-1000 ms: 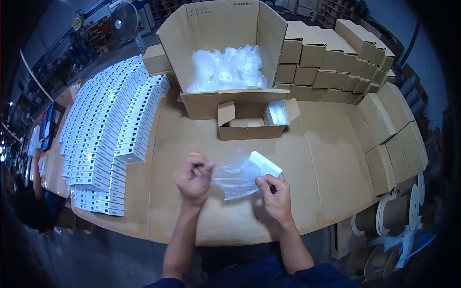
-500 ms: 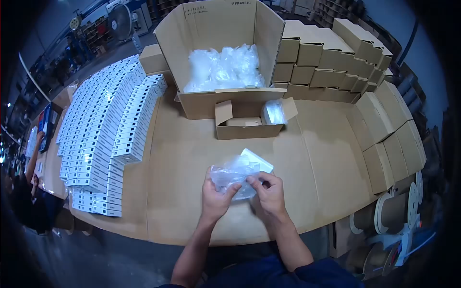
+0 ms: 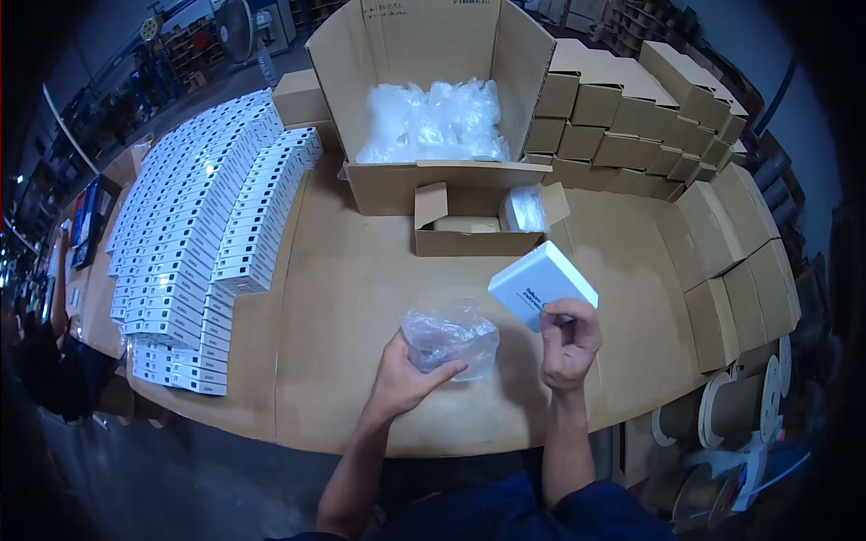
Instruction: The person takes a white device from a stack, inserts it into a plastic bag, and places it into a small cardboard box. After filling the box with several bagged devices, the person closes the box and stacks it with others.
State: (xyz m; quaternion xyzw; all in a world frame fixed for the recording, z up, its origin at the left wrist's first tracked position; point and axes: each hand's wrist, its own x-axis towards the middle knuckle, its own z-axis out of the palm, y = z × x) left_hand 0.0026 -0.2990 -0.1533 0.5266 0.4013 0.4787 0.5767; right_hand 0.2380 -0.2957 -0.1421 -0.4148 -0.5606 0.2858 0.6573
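Note:
A crumpled clear plastic bag (image 3: 456, 335) is held in my left hand (image 3: 401, 374), thumb on its near side. To the right, my right hand (image 3: 570, 347) grips the lower right corner of a flat white box (image 3: 541, 284) with small dark print on its face. The box is tilted above the table, apart from the bag. Beyond it stands a small open carton (image 3: 478, 243) with a plastic-wrapped item (image 3: 525, 209) at its right end.
A large open carton (image 3: 379, 191) holds many clear bags (image 3: 437, 122). Stacked white boxes (image 3: 194, 230) fill the table's left side. Brown cartons (image 3: 622, 113) line the back right and right edge (image 3: 744, 270). Another person's arm (image 3: 59, 284) shows at far left.
My right hand has left the bag and moved right, now holding the white box, which was behind the bag. My left hand keeps the bag. The view has shifted slightly.

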